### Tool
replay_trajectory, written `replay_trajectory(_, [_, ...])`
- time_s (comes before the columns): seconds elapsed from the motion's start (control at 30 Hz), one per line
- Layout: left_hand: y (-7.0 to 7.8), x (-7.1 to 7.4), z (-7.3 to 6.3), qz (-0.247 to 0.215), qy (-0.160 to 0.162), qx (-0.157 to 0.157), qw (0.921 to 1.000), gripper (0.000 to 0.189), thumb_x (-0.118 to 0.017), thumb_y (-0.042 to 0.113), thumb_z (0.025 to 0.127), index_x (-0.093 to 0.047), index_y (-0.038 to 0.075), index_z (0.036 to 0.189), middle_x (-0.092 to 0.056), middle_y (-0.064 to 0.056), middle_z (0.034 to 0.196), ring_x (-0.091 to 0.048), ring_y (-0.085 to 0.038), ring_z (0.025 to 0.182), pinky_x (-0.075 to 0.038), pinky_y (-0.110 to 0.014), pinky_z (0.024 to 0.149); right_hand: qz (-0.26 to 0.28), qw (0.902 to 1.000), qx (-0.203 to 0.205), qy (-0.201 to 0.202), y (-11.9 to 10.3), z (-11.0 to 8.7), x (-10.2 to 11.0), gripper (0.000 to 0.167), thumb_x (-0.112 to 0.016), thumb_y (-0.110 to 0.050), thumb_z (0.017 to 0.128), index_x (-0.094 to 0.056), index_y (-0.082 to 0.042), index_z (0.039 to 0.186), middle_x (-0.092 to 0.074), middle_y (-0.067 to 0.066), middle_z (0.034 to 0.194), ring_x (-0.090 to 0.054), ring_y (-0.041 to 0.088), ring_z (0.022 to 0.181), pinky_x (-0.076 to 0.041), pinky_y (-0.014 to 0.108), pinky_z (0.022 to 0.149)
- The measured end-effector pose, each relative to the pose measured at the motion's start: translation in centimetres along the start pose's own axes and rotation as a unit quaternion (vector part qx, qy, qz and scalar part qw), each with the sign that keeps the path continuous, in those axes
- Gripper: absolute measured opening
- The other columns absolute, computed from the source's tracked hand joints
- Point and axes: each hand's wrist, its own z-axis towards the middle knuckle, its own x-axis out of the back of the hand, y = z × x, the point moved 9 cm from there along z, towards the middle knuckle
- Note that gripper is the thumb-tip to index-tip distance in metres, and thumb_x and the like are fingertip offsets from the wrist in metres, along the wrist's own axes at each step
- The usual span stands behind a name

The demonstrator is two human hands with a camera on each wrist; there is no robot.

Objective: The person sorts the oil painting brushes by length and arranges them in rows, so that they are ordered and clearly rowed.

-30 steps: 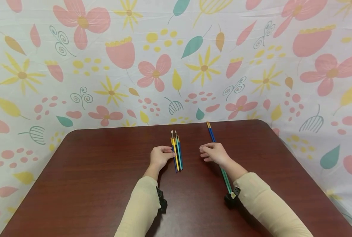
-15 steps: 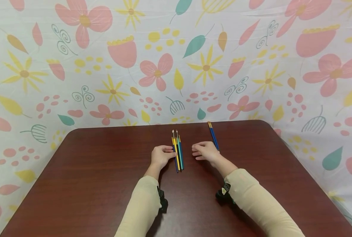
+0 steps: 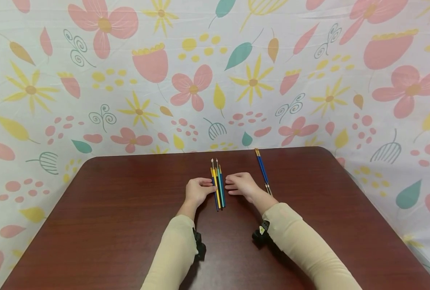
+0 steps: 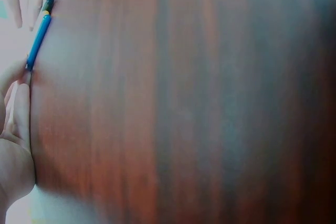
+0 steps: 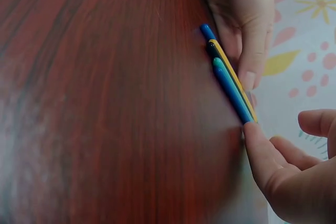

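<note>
Right hand (image 3: 241, 184) has slid left, off lone blue paintbrush (image 3: 263, 170); fingers relaxed, now touching bundle of yellow, teal, blue paintbrushes (image 3: 218, 186) mid dark wooden table (image 3: 102, 209). Left hand (image 3: 197, 191) pinches bundle's other side, unmoved. Bundle squared between both hands.

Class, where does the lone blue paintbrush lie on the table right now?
In the head view, the lone blue paintbrush lies near the table's far edge, just right of the right hand.
</note>
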Motion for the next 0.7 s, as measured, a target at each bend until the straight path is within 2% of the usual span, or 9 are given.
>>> replay_trajectory(0.47, [0.08, 0.07, -0.03, -0.004, -0.002, -0.002, 1.0, 0.029, -0.08, 0.017, 0.076, -0.073, 0.007, 0.102, -0.073, -0.006, 0.095, -0.069, -0.018, 0.088, -0.056, -0.031, 0.076, 0.041, 0.999, -0.015, 0.009, 0.39, 0.57, -0.49, 0.043, -0.051, -0.017, 0.097, -0.048, 0.007, 0.133, -0.057, 0.026, 0.127, -0.063, 0.032, 0.11, -0.056, 0.035, 0.083])
replay_trajectory(0.6, [0.03, 0.04, 0.04, -0.001, -0.003, -0.003, 1.0, 0.029, -0.08, 0.018, 0.076, -0.073, 0.008, 0.102, -0.073, -0.006, 0.095, -0.069, -0.018, 0.088, -0.055, -0.031, 0.076, 0.032, 0.9991, -0.016, 0.021, 0.55, 0.75, -0.49, 0.039, -0.053, -0.013, 0.096, -0.052, 0.005, 0.13, -0.061, 0.025, 0.122, -0.066, 0.027, 0.103, -0.057, 0.032, 0.079])
replay_trajectory(0.7, [0.0, 0.0, 0.09, -0.003, -0.004, -0.002, 1.0, 0.029, -0.08, 0.018, 0.076, -0.073, 0.008, 0.102, -0.073, -0.005, 0.094, -0.069, -0.018, 0.088, -0.055, -0.03, 0.075, -0.001, 0.9995, -0.007, 0.032, 0.43, 0.9, -0.6, 0.036, -0.057, -0.011, 0.093, -0.056, 0.005, 0.126, -0.064, 0.024, 0.115, -0.069, 0.021, 0.091, -0.058, 0.03, 0.073])
